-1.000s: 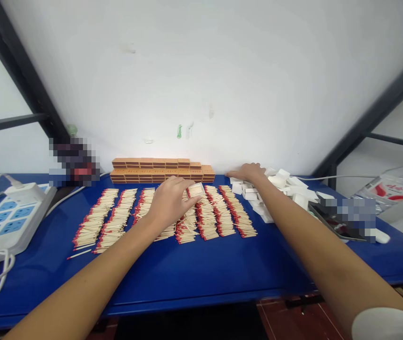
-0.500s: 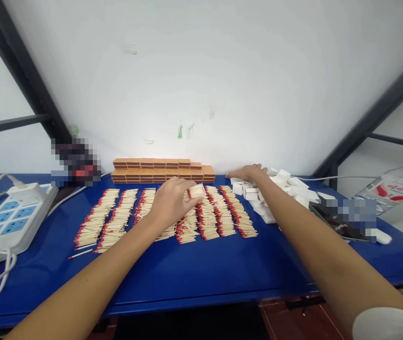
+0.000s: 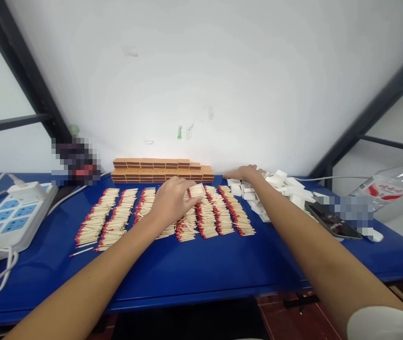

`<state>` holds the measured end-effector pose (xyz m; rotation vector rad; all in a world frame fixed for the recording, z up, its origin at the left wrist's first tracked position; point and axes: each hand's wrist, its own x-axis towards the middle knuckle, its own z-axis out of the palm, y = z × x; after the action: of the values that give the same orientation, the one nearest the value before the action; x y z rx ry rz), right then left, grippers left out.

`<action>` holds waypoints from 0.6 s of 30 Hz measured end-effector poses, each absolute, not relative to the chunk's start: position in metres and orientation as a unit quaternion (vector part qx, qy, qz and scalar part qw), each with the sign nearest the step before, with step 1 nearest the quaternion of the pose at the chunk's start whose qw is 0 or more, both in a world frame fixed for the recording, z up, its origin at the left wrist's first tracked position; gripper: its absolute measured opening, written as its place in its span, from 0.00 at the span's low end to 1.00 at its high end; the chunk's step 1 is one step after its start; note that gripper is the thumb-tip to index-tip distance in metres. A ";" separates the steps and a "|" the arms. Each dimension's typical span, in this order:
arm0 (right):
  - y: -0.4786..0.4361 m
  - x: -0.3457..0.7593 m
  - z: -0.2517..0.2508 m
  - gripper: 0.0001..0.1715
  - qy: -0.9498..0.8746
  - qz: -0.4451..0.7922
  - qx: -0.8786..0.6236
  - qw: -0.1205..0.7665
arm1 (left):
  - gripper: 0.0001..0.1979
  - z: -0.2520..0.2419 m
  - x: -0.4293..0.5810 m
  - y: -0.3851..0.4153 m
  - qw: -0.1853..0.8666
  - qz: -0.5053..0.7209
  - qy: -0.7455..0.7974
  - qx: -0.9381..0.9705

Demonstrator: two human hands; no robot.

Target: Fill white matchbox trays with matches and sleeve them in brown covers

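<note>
Several rows of red-tipped matches (image 3: 123,215) lie on the blue table (image 3: 194,269). My left hand (image 3: 171,200) rests over the middle rows, its fingers closed on a small white tray filled with matches (image 3: 196,190). My right hand (image 3: 246,173) reaches to the far edge and lies flat, fingers stretched, on a heap of empty white box trays (image 3: 279,189). Stacked orange matchbox sleeves (image 3: 162,170) stand against the wall behind the matches.
A white and blue power strip (image 3: 6,215) with its cable lies at the left. A dark phone (image 3: 332,219) and a plastic water bottle (image 3: 389,186) lie at the right. A white cable (image 3: 325,178) runs along the wall. Black frame bars flank both sides.
My right hand has slid slightly left over the white trays. The view has shifted a little. My left hand keeps the filled tray in the same place.
</note>
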<state>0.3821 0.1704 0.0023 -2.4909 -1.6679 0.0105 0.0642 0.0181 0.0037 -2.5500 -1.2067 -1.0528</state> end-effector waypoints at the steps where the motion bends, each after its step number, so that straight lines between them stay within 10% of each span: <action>1: 0.169 0.381 0.001 0.58 -0.551 0.009 -0.832 0.067 | 0.18 0.004 0.064 0.018 0.065 -0.348 -0.399 -0.846; 18: 0.130 0.325 0.046 0.63 -0.611 0.053 -0.786 0.078 | 0.15 0.004 0.067 0.013 0.075 -0.357 -0.381 -0.849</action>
<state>0.3247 0.1297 0.0462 -2.3531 -1.8294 0.1594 0.0671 0.0129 0.0044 -2.5473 -1.1441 -1.0715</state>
